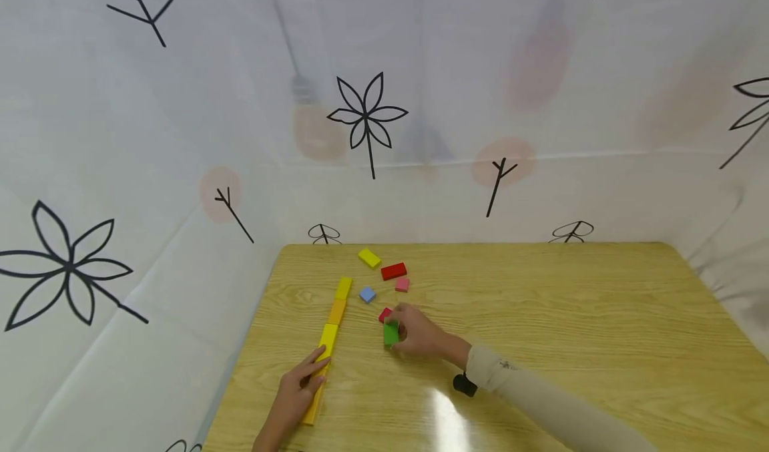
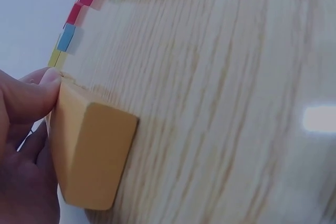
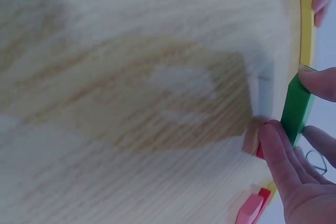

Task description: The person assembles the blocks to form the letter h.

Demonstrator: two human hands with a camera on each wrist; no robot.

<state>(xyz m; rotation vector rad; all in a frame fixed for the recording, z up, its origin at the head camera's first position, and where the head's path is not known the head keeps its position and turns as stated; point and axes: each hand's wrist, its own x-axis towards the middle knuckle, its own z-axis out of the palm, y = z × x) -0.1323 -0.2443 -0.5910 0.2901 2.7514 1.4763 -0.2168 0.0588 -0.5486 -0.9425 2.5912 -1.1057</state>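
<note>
Head view: right hand (image 1: 417, 333) pinches a green rectangular block (image 1: 390, 334) near a red block (image 1: 384, 314); left hand (image 1: 296, 386), fingers extended, rests on a yellow-and-orange block row (image 1: 328, 336). Cream sleeve (image 1: 553, 398) bears an illegible mark (image 1: 507, 365).

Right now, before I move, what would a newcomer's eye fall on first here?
First, the row of yellow and orange blocks along the left side of the wooden table, with the left hand touching its near part. Next, to its right, the green block held in the right hand. Then the bright red block near the table's far edge.
</note>
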